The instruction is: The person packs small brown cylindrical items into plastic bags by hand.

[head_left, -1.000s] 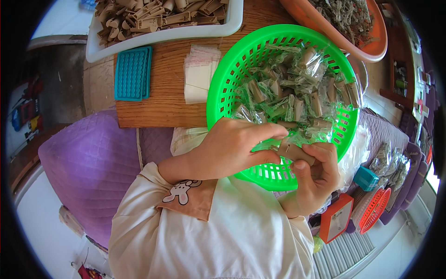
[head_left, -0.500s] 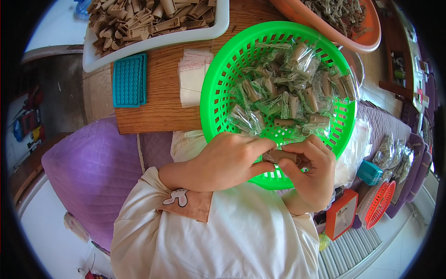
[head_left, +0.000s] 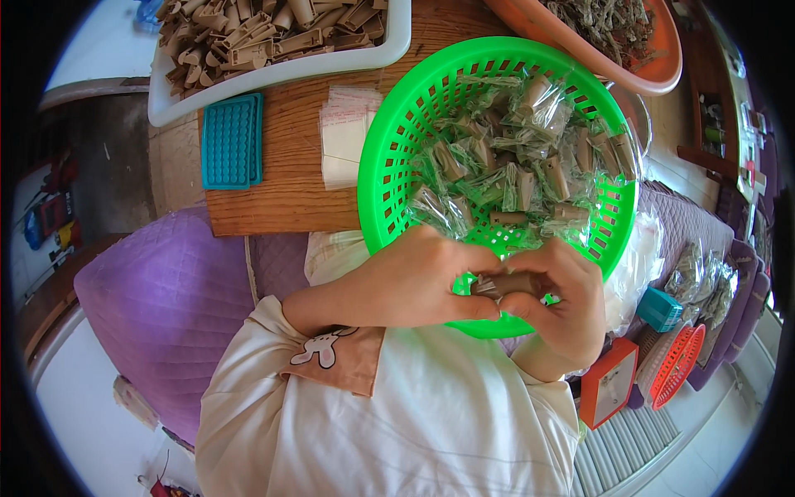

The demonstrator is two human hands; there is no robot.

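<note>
Over the near rim of a green plastic basket (head_left: 374, 199), both hands meet at one brown plastic piece (head_left: 509, 284), short and half-round. My right hand (head_left: 567, 302) curls round its right end, thumb below and forefinger above. At the left end, my left hand (head_left: 418, 277) closes thumb and forefinger on it; whether clear film covers the piece there I cannot tell. Inside the basket lie several similar brown pieces (head_left: 523, 190) wrapped in crinkled clear film, heaped toward the far side.
A white tub (head_left: 281, 76) of loose brown pieces stands far left, near a teal ribbed tray (head_left: 232, 141) and a stack of pale printed slips (head_left: 341, 153) on the wooden table (head_left: 286, 199). An orange basin (head_left: 658, 74) sits far right. Purple quilted seating (head_left: 166, 290) flanks me.
The brown piece now shows more plainly between my hands, lying roughly level. My left thumb has moved right and down a little, meeting the right thumb.
</note>
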